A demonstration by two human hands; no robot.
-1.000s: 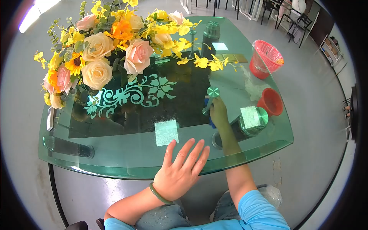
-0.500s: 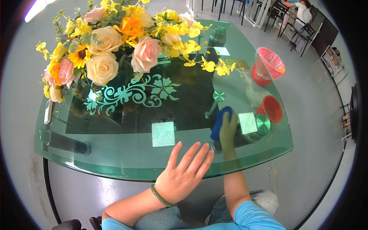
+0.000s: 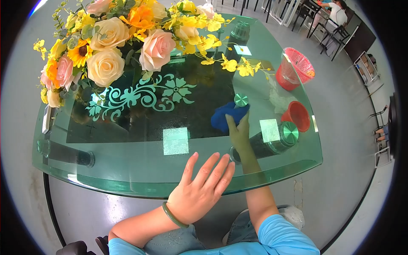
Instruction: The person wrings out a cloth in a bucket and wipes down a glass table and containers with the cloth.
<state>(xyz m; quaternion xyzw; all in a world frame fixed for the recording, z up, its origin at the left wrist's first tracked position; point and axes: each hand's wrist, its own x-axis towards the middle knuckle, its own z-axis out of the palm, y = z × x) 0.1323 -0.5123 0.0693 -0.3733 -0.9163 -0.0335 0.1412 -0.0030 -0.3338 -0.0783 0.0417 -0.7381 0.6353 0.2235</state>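
My left hand (image 3: 202, 182), with a green bangle at its wrist, lies with fingers spread on the near edge of the glass tabletop (image 3: 127, 168). My right hand (image 3: 239, 131) shows through the green glass, its arm reaching beneath the near edge. It grips a blue cloth (image 3: 225, 117), which is bunched up beside a round metal disc (image 3: 241, 100). Whether the cloth presses on the glass's underside or on the dark lower panel, I cannot tell. Part of the right hand's fingers is hidden behind the cloth.
A large bouquet (image 3: 106, 51) of roses and yellow blooms covers the table's far left. At the right are a red plastic basket (image 3: 293, 70) with a clear liner and a red cup-shaped container (image 3: 297, 115). Table legs (image 3: 68, 154) stand under the glass. Chairs and a person (image 3: 338, 16) are far back.
My right hand has moved left and slightly up in the view with the blue cloth, which looks more spread out. My left hand stays at the table edge. The whole view has shifted slightly.
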